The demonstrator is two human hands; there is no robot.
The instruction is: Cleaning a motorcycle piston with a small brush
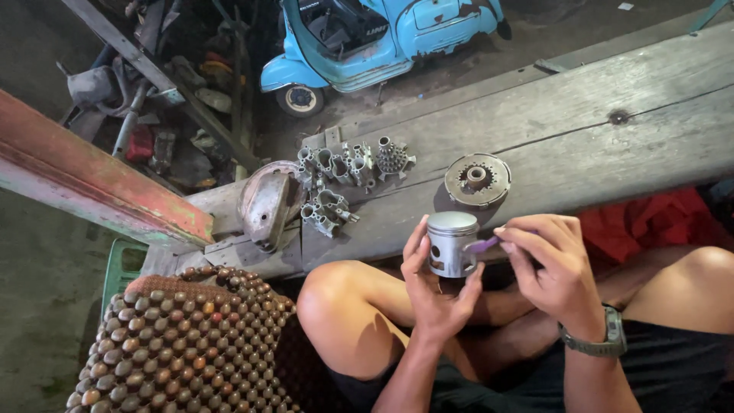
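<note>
One metal piston (451,243) is being cupped upright in the left hand (432,287); a purple strip (482,245) is being pinched against its side by the right hand (554,275).

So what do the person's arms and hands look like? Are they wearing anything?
Both arms are bare, with no sleeves or gloves. The right hand has a chunky grey-green wristwatch strapped at the wrist. The left hand wears nothing, no rings showing.
</note>
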